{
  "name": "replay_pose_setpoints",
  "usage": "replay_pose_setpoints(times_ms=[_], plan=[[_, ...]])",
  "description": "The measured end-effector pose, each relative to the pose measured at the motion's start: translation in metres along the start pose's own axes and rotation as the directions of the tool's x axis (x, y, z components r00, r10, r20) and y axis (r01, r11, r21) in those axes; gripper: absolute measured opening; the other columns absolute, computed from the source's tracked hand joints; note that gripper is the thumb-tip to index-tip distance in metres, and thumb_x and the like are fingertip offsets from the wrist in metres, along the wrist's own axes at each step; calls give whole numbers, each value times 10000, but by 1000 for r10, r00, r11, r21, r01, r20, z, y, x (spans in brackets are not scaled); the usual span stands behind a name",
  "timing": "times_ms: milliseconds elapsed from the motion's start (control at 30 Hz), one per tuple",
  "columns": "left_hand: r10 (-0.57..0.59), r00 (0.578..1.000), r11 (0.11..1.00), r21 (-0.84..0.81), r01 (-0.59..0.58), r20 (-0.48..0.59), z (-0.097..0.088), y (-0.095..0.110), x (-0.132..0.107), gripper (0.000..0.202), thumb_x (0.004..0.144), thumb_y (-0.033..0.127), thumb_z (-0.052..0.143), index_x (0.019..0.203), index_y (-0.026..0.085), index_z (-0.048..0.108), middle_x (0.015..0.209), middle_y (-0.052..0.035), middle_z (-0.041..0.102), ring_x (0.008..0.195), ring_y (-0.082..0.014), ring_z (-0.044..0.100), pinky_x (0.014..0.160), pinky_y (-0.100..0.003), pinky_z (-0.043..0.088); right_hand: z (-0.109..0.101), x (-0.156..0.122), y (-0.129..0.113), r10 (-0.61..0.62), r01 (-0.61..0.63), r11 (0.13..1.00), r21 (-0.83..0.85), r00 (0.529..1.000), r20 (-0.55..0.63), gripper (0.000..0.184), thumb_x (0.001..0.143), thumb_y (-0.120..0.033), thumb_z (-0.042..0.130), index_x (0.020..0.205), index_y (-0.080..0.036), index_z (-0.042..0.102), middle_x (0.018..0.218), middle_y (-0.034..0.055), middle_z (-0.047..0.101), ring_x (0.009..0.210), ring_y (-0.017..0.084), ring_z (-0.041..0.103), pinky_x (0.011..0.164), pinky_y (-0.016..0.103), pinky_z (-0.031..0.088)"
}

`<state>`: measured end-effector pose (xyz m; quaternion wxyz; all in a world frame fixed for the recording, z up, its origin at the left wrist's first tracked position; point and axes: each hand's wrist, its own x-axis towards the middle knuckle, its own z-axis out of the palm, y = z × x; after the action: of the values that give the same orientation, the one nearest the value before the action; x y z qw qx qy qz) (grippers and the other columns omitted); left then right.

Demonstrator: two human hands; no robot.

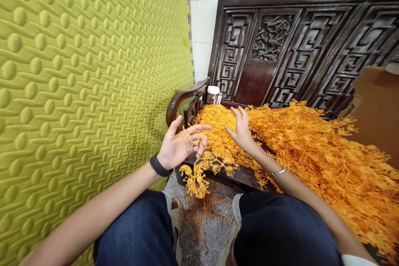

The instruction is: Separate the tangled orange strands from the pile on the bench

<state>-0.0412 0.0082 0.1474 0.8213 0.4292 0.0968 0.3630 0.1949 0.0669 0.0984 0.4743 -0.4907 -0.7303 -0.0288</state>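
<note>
My left hand (183,143) is palm up in front of the bench, with the thumb and index finger stretched out and the other fingers curled round the thin stem of an orange artificial flower sprig (197,181). Part of the stem crosses the palm, and the sprig's branching head hangs below the hand. My right hand (241,131) hovers over a heap of similar orange sprigs (218,126), its fingers apart and nothing in them. A larger pile of orange sprigs (327,162) spreads along the bench to the right.
The dark carved wooden bench (258,79) has a curved armrest (176,106) near my left hand. A white-lidded cup (213,94) stands in its corner. Yellow-green foam matting (93,91) rises on the left. Brown cardboard (377,108) leans at right. Orange scraps (204,210) lie between my feet.
</note>
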Motion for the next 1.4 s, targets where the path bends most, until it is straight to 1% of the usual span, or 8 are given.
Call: replay_pose_setpoints(times_ms=[167, 333, 467, 567, 733, 933, 1167, 1400], plan=[[58, 991, 998, -31, -62, -117, -1, 1, -3, 601, 807, 575, 267, 880, 112, 645, 701, -91, 600, 606, -170, 562, 572, -292, 430, 0, -4, -15, 35, -114, 945, 307, 968, 250, 191, 767, -299, 537, 906, -178, 586, 1107, 96, 520, 1075, 229, 473, 896, 422, 393], [155, 983, 988, 24, -154, -102, -3, 0, -4, 658, 841, 533, 215, 539, 118, 628, 551, -68, 526, 580, -147, 539, 605, -285, 420, -19, -1, -47, 103, -97, 818, 567, 994, 21, 72, 774, -215, 541, 828, -178, 571, 795, 21, 556, 756, 124, 534, 718, 288, 444], [212, 970, 977, 61, -206, -119, -3, 0, -6, 680, 859, 508, 189, 424, 139, 558, 472, -47, 462, 539, -134, 516, 601, -283, 413, -38, 4, -57, -61, -225, 647, 728, 937, 344, 57, 766, -226, 563, 798, -181, 575, 593, -31, 507, 505, 81, 467, 495, 231, 407], [207, 968, 977, 72, -199, -140, -2, 2, -7, 683, 866, 498, 177, 382, 149, 508, 423, -35, 416, 494, -123, 485, 571, -277, 404, -40, 5, -66, -283, -178, 744, 644, 789, 546, 99, 777, -239, 573, 815, -168, 630, 727, 16, 602, 658, 110, 557, 621, 266, 452], [179, 973, 982, 87, -167, -145, 2, 3, -8, 672, 875, 475, 175, 377, 149, 488, 413, -31, 402, 458, -113, 445, 526, -264, 388, -20, -1, -81, -313, 6, 858, 513, 799, 514, 251, 827, -291, 521, 1045, -190, 593, 974, 51, 587, 888, 141, 532, 819, 316, 416], [156, 977, 983, 115, -141, -142, 1, 4, -10, 622, 864, 477, 255, 409, 143, 518, 428, -21, 405, 464, -114, 449, 513, -255, 382, -4, -6, -87, -360, -22, 873, 487, 644, 675, 257, 789, -347, 569, 942, -150, 629, 848, 40, 612, 746, 123, 542, 714, 271, 435], [105, 977, 978, 199, -68, -183, -9, 4, -16, 502, 864, 366, 356, 460, 134, 542, 396, 13, 364, 393, -76, 377, 463, -219, 322, -15, 0, -75, -172, -218, 801, 558, 809, 563, 159, 735, -308, 628, 812, -171, 654, 846, 34, 648, 787, 135, 587, 756, 293, 453], [96, 968, 969, 243, -38, -230, -8, 3, -22, 475, 857, 331, 396, 433, 137, 484, 368, 45, 258, 378, -62, 297, 448, -205, 278, -15, -2, -63, 7, -401, 709, 581, 827, 562, 168, 689, -306, 655, 713, -142, 629, 674, 33, 639, 647, 135, 599, 674, 308, 483]])
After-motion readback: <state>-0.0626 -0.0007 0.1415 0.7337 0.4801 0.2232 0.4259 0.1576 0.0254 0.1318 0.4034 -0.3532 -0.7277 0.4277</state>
